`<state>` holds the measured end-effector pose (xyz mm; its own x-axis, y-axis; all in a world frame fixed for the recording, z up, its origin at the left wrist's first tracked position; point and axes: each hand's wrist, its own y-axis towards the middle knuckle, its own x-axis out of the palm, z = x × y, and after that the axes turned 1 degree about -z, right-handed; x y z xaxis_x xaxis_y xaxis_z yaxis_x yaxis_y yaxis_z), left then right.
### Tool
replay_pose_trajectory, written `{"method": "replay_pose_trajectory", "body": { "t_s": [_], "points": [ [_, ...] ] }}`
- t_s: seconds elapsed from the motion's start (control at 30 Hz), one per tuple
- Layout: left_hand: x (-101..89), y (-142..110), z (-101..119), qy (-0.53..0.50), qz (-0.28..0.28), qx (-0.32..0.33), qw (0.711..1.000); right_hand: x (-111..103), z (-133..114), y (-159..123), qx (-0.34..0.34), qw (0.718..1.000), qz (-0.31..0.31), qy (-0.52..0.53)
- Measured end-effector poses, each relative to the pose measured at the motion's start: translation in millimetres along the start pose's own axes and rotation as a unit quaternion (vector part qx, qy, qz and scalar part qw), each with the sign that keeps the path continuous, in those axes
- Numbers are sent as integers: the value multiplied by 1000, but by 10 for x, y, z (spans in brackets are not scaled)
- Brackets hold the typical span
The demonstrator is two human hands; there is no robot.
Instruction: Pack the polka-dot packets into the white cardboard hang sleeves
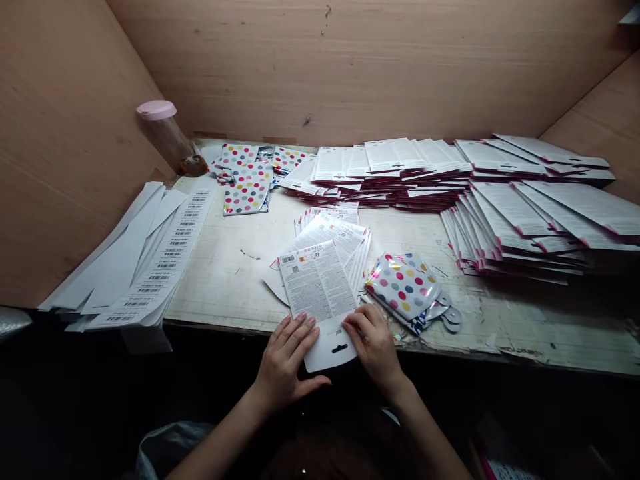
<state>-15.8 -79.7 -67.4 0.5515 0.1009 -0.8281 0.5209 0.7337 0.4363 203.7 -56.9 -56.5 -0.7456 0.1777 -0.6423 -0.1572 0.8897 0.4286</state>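
Both of my hands rest at the front edge of the table on a white printed card (pixel 317 287) with a barcode, dense small text and a die-cut hang tab (pixel 333 353) at its lower end. My left hand (pixel 285 353) presses the card's lower left side, and my right hand (pixel 373 340) holds its lower right side. Behind the card lies a loose pile of similar cards (pixel 330 243). A polka-dot foil pouch bundle (pixel 403 287) sits just beyond my right hand, not touching it.
Fanned stacks of red-edged cards (pixel 520 213) fill the table's right and back. Barcode label strips (pixel 170 260) lie at the left, and polka-dot sheets (pixel 245 187) at the back. A pink-lidded jar (pixel 165 130) stands in the corner of the plywood walls (pixel 350 60).
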Motion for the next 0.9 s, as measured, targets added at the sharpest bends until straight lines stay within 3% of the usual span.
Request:
{"method": "replay_pose_trajectory", "body": {
  "t_s": [0.2, 0.37, 0.47, 0.6, 0.67, 0.77, 0.9],
  "points": [
    [3, 18, 115, 1, 20, -18, 1000, 30, 37, 55, -33, 986, -45, -155],
    [-30, 5, 124, 22, 28, -15, 999, -36, -130, -331, -129, 976, -61, -164],
    [-84, 17, 70, -17, 14, 10, 1000, -170, -275, -614, -181, 959, -121, -182],
    [-141, 64, 14, -85, -39, 85, 992, -420, -304, -569, -143, 955, -229, -124],
    [-142, 82, 26, -69, -33, 103, 992, -465, -222, -416, -159, 959, -200, -124],
    [-113, 104, 83, -33, 20, 96, 995, -379, -67, -213, -220, 959, -129, -122],
    [-46, 165, 163, -6, 68, -8, 998, -167, 16, -84, -163, 981, -76, -69]
  ]
}}
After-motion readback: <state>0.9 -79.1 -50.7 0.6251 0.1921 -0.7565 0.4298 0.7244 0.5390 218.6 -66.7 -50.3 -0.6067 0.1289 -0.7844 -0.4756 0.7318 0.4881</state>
